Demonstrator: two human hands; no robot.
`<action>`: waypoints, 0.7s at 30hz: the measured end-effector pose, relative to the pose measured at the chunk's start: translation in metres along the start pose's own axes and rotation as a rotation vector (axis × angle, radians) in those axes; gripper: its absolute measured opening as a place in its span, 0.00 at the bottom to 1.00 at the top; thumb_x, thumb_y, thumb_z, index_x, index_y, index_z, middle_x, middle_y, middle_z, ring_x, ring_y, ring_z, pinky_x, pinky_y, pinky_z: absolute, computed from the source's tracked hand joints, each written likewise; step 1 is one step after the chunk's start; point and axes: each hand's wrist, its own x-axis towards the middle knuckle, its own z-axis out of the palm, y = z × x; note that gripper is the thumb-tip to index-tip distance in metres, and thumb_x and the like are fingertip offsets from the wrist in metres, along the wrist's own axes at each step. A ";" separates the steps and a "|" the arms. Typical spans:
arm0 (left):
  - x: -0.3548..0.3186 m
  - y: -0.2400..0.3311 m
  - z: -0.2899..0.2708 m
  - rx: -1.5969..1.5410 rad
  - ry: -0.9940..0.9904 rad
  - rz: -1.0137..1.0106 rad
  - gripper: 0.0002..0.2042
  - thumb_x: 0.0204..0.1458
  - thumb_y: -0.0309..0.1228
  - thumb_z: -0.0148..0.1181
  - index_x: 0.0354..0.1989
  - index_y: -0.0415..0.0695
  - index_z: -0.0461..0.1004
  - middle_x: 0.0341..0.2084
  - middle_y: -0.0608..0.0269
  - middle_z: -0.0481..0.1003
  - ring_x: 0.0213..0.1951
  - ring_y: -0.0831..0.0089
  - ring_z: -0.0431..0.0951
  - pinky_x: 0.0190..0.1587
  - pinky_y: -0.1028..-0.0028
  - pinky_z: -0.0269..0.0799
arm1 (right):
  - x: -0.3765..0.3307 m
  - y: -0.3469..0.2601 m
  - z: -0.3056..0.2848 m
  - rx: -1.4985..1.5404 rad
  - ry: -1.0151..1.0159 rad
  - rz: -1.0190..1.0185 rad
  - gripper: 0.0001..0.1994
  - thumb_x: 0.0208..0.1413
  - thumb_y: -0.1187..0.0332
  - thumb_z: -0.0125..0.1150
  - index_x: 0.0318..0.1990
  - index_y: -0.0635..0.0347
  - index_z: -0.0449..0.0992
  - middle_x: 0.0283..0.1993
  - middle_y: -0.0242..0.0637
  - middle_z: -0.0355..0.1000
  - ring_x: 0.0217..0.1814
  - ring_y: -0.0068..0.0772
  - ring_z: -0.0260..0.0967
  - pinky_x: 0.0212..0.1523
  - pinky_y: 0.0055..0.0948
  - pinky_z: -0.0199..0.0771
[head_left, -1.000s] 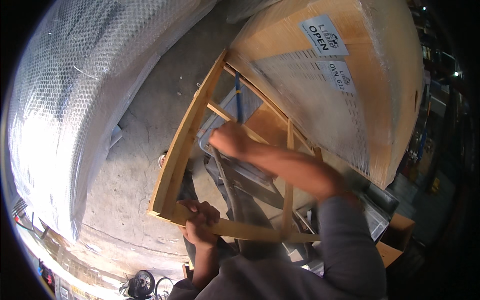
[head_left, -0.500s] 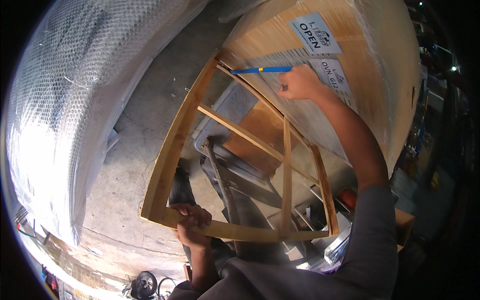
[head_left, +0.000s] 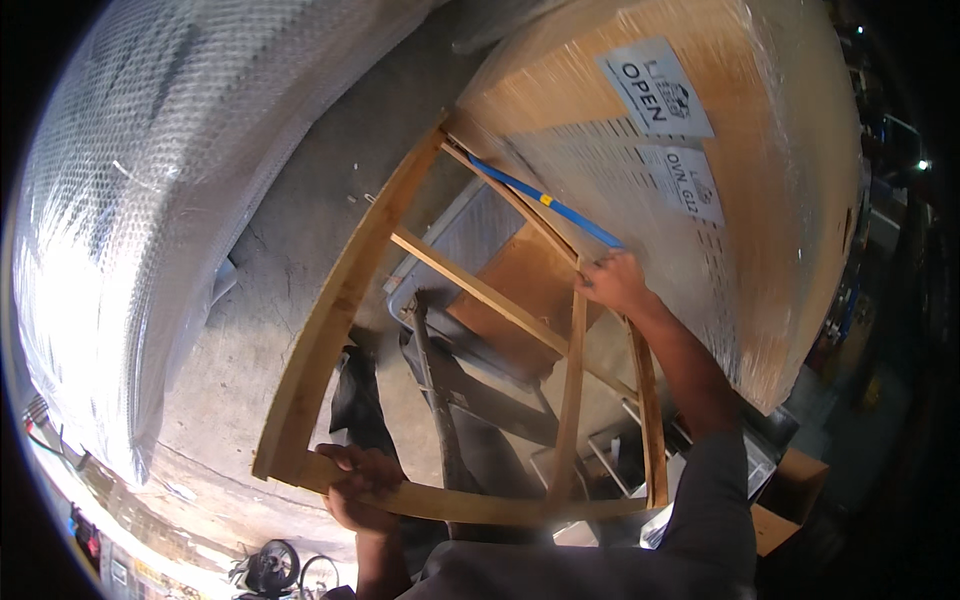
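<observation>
I hold a wooden frame [head_left: 330, 320] of several slats, seen from above. My left hand [head_left: 362, 485] grips its near bottom rail at the left corner. My right hand [head_left: 615, 282] rests on the frame's right rail and holds a long blue tool [head_left: 545, 203], like a pencil or marker, lying along that rail toward the frame's top corner. Through the frame I see grey metal pieces [head_left: 470, 400] and a brown board [head_left: 510, 285] below.
A large bubble-wrapped bundle [head_left: 130, 200] fills the left. A big cardboard box wrapped in clear film [head_left: 720, 230], with white labels, stands at the right. Bare concrete floor [head_left: 270, 250] lies between them. A small cardboard box [head_left: 790, 490] sits lower right.
My right hand went from inside the frame up to the box, then came back down to the right rail, and the blue tool lies along that rail. My left hand kept its grip.
</observation>
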 end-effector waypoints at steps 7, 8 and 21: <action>0.006 0.005 -0.001 0.115 -0.106 0.040 0.17 0.49 0.25 0.47 0.50 0.46 0.69 0.24 0.62 0.68 0.16 0.73 0.61 0.18 0.70 0.62 | 0.084 -0.037 -0.077 -0.026 -0.312 -0.406 0.19 0.51 0.50 0.67 0.28 0.58 0.77 0.22 0.36 0.75 0.30 0.40 0.76 0.43 0.35 0.69; 0.006 0.006 0.000 0.133 -0.098 0.037 0.17 0.49 0.24 0.46 0.49 0.46 0.69 0.24 0.63 0.68 0.16 0.73 0.61 0.18 0.70 0.62 | 0.096 -0.032 -0.087 -0.040 -0.323 -0.444 0.19 0.52 0.50 0.66 0.29 0.59 0.78 0.23 0.37 0.76 0.31 0.41 0.76 0.44 0.36 0.68; 0.006 0.005 0.003 0.062 -0.054 0.006 0.11 0.47 0.22 0.46 0.41 0.44 0.65 0.21 0.63 0.63 0.15 0.73 0.59 0.18 0.68 0.61 | 0.071 -0.049 -0.074 0.124 -0.398 -0.123 0.24 0.57 0.44 0.58 0.20 0.53 0.81 0.15 0.38 0.72 0.25 0.46 0.69 0.32 0.41 0.70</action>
